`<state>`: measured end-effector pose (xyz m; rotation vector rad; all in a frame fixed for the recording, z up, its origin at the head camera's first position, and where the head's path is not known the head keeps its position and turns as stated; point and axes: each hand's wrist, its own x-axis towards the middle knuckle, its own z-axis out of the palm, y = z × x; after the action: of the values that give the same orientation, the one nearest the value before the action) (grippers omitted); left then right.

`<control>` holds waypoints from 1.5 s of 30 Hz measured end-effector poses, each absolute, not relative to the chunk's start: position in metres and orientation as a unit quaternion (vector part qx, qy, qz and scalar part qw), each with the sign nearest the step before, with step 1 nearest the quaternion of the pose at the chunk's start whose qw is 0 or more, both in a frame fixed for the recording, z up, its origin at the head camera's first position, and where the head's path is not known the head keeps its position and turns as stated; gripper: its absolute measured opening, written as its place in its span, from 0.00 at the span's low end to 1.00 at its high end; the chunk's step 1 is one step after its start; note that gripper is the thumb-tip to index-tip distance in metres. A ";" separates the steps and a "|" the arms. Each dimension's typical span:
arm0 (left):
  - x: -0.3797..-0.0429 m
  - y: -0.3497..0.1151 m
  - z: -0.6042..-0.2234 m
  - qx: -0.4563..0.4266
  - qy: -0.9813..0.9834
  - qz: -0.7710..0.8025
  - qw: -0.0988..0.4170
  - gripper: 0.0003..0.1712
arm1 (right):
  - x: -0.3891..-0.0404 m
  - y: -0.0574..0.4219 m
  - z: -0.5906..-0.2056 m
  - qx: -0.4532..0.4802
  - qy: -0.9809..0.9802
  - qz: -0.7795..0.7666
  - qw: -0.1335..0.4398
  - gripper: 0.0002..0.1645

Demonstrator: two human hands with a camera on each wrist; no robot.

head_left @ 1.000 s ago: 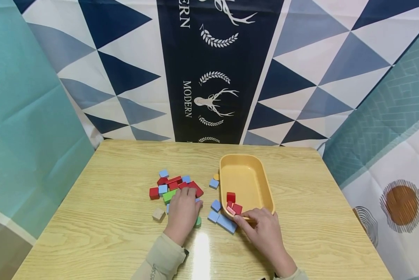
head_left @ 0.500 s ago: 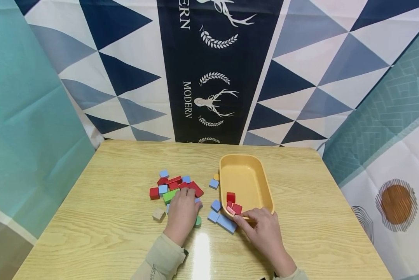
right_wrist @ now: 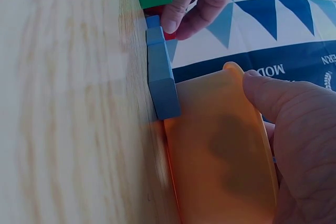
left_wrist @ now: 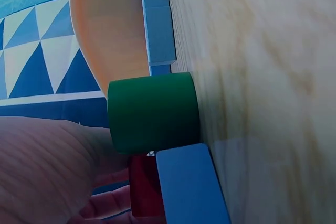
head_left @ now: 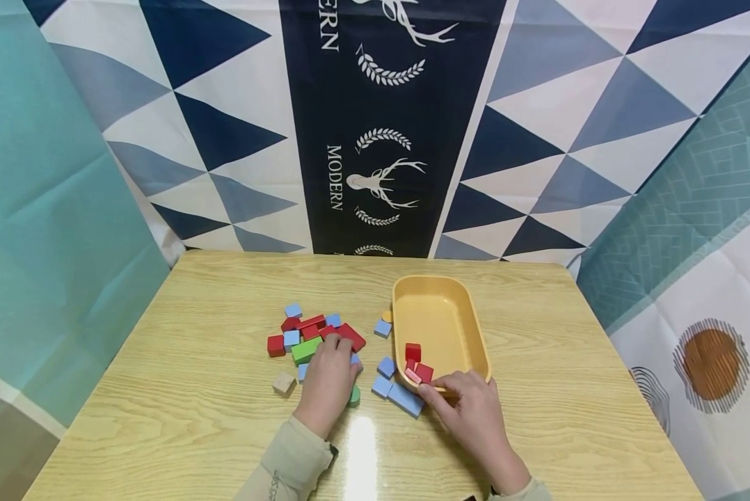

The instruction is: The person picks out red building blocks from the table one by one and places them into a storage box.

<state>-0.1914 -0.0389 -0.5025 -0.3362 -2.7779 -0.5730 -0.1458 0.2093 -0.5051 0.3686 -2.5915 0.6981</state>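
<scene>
In the head view my left hand (head_left: 329,372) reaches down into a loose pile of coloured blocks, its fingertips among red ones. The right wrist view shows its thumb and fingers pinching a red block (right_wrist: 169,35), mostly hidden. A green cylinder (left_wrist: 153,113) and a blue block (left_wrist: 191,184) lie close beside that hand. My right hand (head_left: 475,410) grips the near rim of a yellow plastic tub (head_left: 440,306), thumb on the edge. Several red blocks (head_left: 413,353) lie inside the tub, at its near left corner.
Blue blocks (head_left: 405,400) lie along the tub's left side, with a small yellow piece (head_left: 387,316) farther back. A green block (head_left: 306,350) and a plain wooden block (head_left: 284,384) lie left of my left hand. Patterned cloth (head_left: 375,139) hangs behind the wooden table (head_left: 225,292).
My left hand stays over the pile with only slight finger shifts, and a red block by its fingertips has edged slightly right. My right hand and the tub hold their place.
</scene>
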 end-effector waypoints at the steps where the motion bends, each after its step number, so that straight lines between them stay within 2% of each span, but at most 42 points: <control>1: -0.192 -0.039 -0.502 -0.118 -0.963 -0.198 0.141 0.23 | -0.146 0.209 -0.505 0.133 -0.934 0.252 0.215 0.12; 11: -0.194 -0.037 -0.506 -0.136 -0.960 -0.221 0.103 0.24 | -0.145 0.209 -0.504 0.133 -0.933 0.251 0.220 0.12; 23: -0.192 -0.037 -0.505 -0.161 -0.952 -0.254 0.060 0.16 | -0.146 0.209 -0.506 0.138 -0.932 0.250 0.223 0.12; 28: -0.192 -0.036 -0.504 -0.165 -0.946 -0.274 0.059 0.11 | -0.146 0.209 -0.506 0.142 -0.930 0.251 0.227 0.11; 35: -0.192 -0.036 -0.506 -0.169 -0.945 -0.275 0.061 0.10 | -0.145 0.209 -0.505 0.142 -0.929 0.256 0.228 0.11; 38: -0.193 -0.037 -0.506 -0.157 -0.945 -0.284 0.049 0.15 | -0.146 0.209 -0.505 0.142 -0.929 0.255 0.226 0.11; 45: -0.194 -0.043 -0.504 -0.110 -0.944 -0.310 0.003 0.39 | -0.146 0.209 -0.506 0.142 -0.930 0.253 0.226 0.11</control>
<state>-0.1937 -0.0430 -0.5043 -0.3458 -2.9606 -0.9728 -0.1465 0.2091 -0.5061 0.3902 -2.5631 0.6983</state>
